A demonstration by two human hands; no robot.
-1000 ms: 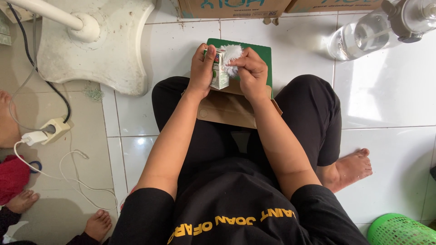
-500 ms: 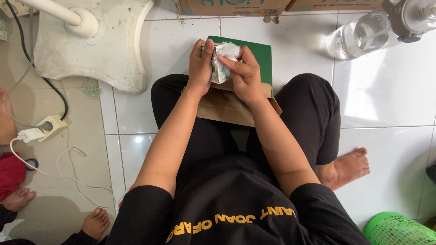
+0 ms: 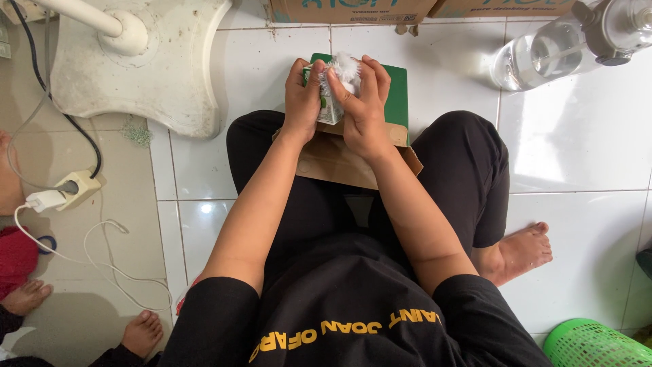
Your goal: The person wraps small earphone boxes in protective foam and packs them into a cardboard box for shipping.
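I sit cross-legged on a white tiled floor. My left hand (image 3: 303,95) grips the side of a small green-and-white carton (image 3: 331,109). My right hand (image 3: 365,102) presses on the same carton from the right, its fingers over a white fluffy tuft (image 3: 346,66) at the carton's top. Both hands are held above an open brown cardboard box (image 3: 333,160) resting on my lap, whose green lid (image 3: 396,95) stands up behind the hands.
A white fan base (image 3: 146,64) stands at the upper left, with a power strip (image 3: 75,187) and cables beside it. Clear plastic bottles (image 3: 543,51) lie upper right. Cardboard boxes (image 3: 350,10) line the top. A green basket (image 3: 594,343) sits bottom right. Another person's feet (image 3: 27,295) show at left.
My right hand has shifted up and over the carton's top, covering more of the white tuft. Both hands have moved slightly away from me.
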